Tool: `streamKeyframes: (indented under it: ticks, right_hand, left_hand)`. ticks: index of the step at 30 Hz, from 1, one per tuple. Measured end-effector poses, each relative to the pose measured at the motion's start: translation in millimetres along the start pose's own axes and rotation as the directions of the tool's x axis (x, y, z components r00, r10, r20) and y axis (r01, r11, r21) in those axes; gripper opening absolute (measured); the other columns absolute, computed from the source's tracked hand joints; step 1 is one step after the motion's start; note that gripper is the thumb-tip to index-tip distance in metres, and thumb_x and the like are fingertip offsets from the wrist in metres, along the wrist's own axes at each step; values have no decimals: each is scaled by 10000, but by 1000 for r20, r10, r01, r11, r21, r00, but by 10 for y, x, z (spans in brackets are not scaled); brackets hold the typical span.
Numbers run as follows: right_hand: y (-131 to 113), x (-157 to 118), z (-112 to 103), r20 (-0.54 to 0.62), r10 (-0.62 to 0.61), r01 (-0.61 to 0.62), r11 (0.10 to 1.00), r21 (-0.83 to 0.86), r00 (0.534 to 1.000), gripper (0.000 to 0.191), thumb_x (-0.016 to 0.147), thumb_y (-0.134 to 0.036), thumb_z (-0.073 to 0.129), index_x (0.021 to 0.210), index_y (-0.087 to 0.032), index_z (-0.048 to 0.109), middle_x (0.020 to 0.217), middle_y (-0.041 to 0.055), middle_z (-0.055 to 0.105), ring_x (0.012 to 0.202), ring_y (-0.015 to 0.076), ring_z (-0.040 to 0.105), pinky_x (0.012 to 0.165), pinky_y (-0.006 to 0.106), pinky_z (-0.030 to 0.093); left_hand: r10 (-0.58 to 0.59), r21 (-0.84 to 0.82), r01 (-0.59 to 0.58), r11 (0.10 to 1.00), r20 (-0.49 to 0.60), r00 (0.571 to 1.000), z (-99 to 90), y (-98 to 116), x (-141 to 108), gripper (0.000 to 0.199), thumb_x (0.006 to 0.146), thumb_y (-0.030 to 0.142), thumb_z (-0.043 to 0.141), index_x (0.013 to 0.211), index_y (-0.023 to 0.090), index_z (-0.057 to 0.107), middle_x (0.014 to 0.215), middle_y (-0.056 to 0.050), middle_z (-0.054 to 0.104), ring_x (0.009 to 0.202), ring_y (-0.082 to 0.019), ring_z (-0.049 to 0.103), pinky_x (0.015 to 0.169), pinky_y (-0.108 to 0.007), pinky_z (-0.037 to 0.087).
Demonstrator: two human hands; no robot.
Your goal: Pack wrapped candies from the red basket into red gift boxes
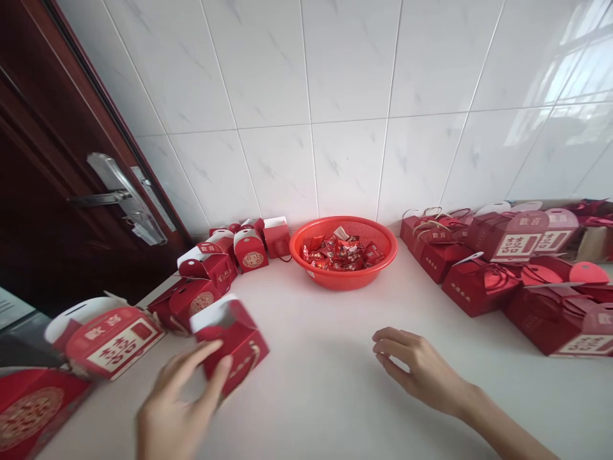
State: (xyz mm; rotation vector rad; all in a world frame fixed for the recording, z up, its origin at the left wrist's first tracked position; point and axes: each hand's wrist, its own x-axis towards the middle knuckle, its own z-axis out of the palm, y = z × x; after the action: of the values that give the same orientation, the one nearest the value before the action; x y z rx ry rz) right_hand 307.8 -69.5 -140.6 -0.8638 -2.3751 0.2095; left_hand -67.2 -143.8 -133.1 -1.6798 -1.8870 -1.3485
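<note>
White table (pixel 316 396), left hand (pixel 179 399) at red box (pixel 239 348), grip too blurred to tell, right hand (pixel 414 364) loosely spread

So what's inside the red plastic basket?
Small wrapped packets, mostly red, with a pale one towards the back. They cover the bottom of the basket and any packets lower down.

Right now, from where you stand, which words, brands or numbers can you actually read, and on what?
"歡喜": red round-topped cardboard box at left.
"囍": its cream rectangular label.
"歡喜": red round-topped box stacked at right.
"囍": its cream label.
Too small or blurred: gold lettering on the red cardboard box by the left hand; print on small red wrapped packets; the white sheet at far left.
No brand or number is legible.
</note>
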Motion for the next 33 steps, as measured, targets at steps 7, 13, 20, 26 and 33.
streamKeyframes:
  ticks: [7,13,20,26,33]
  right_hand:
    - [-126,244,-82,-23,29,-27,997,74,999,415,983,-226,486,1397,-242,506,1348,172,598,806,180,723,760,372,618]
    - [-139,631,-117,-69,32,-32,999,-1,997,405,990,-299,502,1388,-263,564,1493,197,451,812,185,718,706,383,623]
    - [-24,830,-77,-151,183,-156,972,177,971,132,965,-246,483,956,-211,609,1298,119,601,659,114,643,684,340,596]
    - [133,783,-57,-65,194,-161,925,344,979,290,885,-116,466,1116,-229,598,1131,74,653,793,156,643,723,316,570]
    - [150,734,-163,159,128,-183,896,404,979,337,992,-173,394,1092,-240,709,977,61,672,928,197,644,803,338,564]
  left_hand:
    - [312,-341,-197,919,325,893,513,840,221,223,926,305,603,1136,265,669,1121,-58,690,1037,-221,692,875,-329,589]
    - [147,-332,-26,943,346,927,895,1134,398,517,850,457,674,1305,227,588,1394,-156,505,1283,-331,549,977,-492,556]
    - [58,-429,227,875,556,829,965,1138,631,552,836,276,526,1387,238,521,1430,-125,523,1267,-280,570,985,-407,535]
    - [51,-424,340,839,684,727,872,1001,738,346,713,220,424,935,214,689,1276,-61,659,1135,-263,624,841,-323,529]
    - [7,-315,435,844,816,578,848,993,793,635,670,235,454,1267,244,670,1298,-45,667,1078,-271,632,818,-302,512]
